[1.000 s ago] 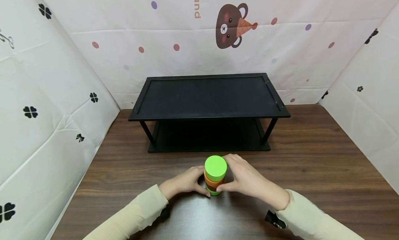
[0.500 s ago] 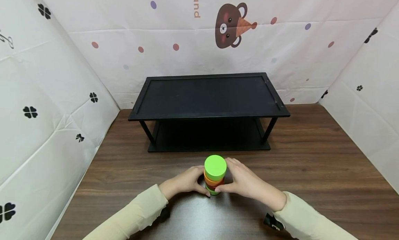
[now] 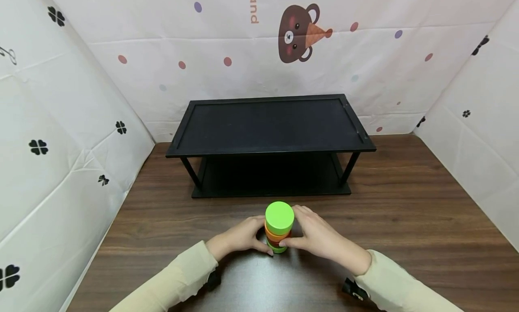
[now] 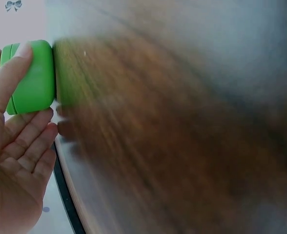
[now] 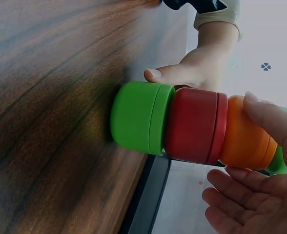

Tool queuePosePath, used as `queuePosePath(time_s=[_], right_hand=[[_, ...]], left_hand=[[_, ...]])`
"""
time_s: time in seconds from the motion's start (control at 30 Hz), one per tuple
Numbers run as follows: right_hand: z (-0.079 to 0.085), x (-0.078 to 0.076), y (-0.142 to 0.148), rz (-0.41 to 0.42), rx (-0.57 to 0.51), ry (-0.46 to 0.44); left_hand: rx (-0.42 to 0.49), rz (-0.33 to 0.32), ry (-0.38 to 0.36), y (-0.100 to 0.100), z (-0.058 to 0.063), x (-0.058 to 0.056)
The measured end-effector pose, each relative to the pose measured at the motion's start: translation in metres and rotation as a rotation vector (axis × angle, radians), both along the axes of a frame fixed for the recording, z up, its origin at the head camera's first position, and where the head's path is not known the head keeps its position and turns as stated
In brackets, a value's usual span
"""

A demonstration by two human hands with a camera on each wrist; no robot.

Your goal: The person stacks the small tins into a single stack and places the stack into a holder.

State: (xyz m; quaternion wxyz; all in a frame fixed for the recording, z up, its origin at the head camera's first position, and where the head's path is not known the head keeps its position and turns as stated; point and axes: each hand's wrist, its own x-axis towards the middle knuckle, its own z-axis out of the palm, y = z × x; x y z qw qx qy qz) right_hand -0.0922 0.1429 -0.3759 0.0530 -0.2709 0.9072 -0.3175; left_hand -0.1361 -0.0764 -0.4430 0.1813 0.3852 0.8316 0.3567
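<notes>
Four-coloured tiers of small round lidded jars stand upright in one stack on the table. The bottom green jar (image 5: 136,117) carries a red jar (image 5: 192,124), then an orange jar (image 5: 246,139), with a light green jar (image 3: 279,216) on top. My left hand (image 3: 241,235) holds the bottom green jar, thumb on its near side and fingers behind it. Higher up, my right hand (image 3: 320,233) holds the orange jar between thumb and fingers. In the head view the top jar hides much of the lower ones.
A black two-level rack (image 3: 267,125) stands behind the stack on the brown wooden table (image 3: 405,204). White patterned sheets (image 3: 227,78) enclose the back and sides. A black strap (image 3: 353,288) shows at the right wrist.
My right hand has dropped slightly, its fingers now a little lower beside the stack. The left hand and the stacked jars have stayed in place.
</notes>
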Motion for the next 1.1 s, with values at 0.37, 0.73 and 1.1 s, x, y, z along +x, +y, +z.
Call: queuePosePath(time_s=[0.37,0.73,1.1], right_hand=[[0.000,0.002,-0.001,-0.035,0.008,0.011],[-0.005,0.005,0.000,-0.049,0.000,0.027],[-0.015,0.008,0.002,-0.049,-0.017,0.034]], left_hand=[[-0.009,0.023,0.015,0.001,0.000,0.003],[-0.033,0.042,0.023,0.001,0.002,0.007],[-0.034,0.041,0.046,0.001,0.002,0.008]])
